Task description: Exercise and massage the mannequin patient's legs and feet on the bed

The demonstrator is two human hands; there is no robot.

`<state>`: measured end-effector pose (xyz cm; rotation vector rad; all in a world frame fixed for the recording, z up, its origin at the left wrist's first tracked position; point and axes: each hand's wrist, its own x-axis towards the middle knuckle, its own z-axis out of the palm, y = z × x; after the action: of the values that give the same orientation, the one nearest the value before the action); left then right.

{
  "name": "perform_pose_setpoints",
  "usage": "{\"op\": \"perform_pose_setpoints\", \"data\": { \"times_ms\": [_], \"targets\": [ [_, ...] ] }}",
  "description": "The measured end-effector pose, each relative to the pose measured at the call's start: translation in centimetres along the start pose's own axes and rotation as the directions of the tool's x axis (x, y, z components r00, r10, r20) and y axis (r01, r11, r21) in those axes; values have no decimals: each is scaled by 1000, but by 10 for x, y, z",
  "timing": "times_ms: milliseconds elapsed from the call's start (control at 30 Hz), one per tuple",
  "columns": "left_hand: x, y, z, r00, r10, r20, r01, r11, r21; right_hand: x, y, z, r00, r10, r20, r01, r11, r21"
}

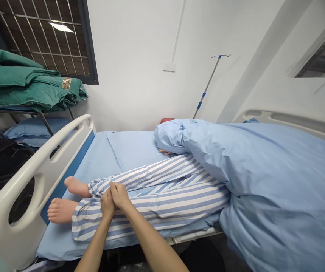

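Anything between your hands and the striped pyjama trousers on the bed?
Nothing visible: the left hand and right hand lie directly on the striped pyjama trousers; the blue quilt lies farther up.

The 2 bare forearms angle inward, the left hand and right hand touching side by side.

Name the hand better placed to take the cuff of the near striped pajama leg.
Left, probably. The left hand lies on the near striped pajama leg, closer to its cuff beside the bare manikin foot. The right hand sits farther from that cuff, against the left hand.
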<state>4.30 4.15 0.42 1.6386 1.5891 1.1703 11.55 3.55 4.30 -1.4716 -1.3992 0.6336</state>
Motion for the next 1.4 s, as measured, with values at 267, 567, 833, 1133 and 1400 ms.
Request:
{"op": "perform_pose_setpoints", "data": {
  "times_ms": [267, 567, 833, 1133, 1400],
  "targets": [
    [4, -8, 2, 998, -47, 52, 52, 994, -92, -19, 23, 3, 999, -21, -29, 19, 996, -84],
    [9, 35, 5, 973, -159, 167, 224, 819, -528, -13, 36, 6, 990, 36, -136, -21, 994, 107],
    [-2, 19, 15, 990, -126, 60, 131, 988, -80, -11, 40, 5, 969, 81, -232, -58, 993, 102],
    [-3, 14, 17, 993, -43, 111, 45, 999, -14, -7, 8, -26, 996, -60, -71, 52, 993, -107],
    [0, 9, 18, 991, -14, 131, 21, 999, -50, -27, 31, -16, 987, -8, -160, -44, 947, -318]
  ]
}}
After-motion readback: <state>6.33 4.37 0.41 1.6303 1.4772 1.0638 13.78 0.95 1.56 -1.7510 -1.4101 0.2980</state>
